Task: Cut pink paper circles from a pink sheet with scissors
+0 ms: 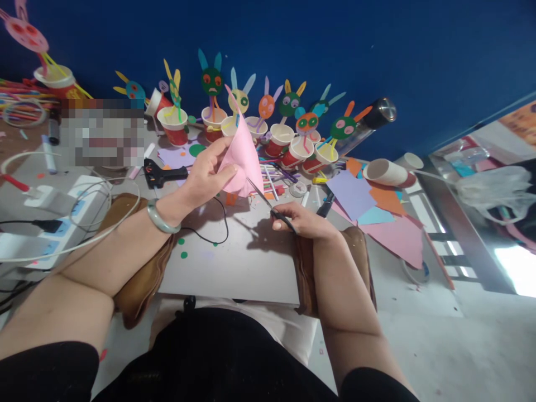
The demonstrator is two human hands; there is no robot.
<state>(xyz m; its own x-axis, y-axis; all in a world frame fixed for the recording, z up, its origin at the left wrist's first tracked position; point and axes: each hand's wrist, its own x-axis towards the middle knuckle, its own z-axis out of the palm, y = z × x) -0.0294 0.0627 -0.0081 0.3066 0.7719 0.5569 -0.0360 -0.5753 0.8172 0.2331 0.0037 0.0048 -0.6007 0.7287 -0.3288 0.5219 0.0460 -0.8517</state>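
Observation:
A curved sheet of pink paper [243,153] is pinched between the thumb and fingers of my left hand [213,170], standing up above the table. My right hand [299,219] grips dark-handled scissors [268,202], whose blades point up and left and meet the paper's lower edge. Whether the blades are parted is too small to tell. A black glue gun [161,174] lies just left of my left hand, and a thin black cord curves below it. Behind the paper stand red and white paper cups [278,139] with colourful rabbit-eared paper faces on sticks.
Purple, orange, blue and pink paper sheets [355,195] lie at the right beside a tipped paper cup [383,170]. A dark flask [371,120] leans near the blue wall. At the left is a white power strip [67,223] with cables. Brown cushions [142,268] cover the table's sides.

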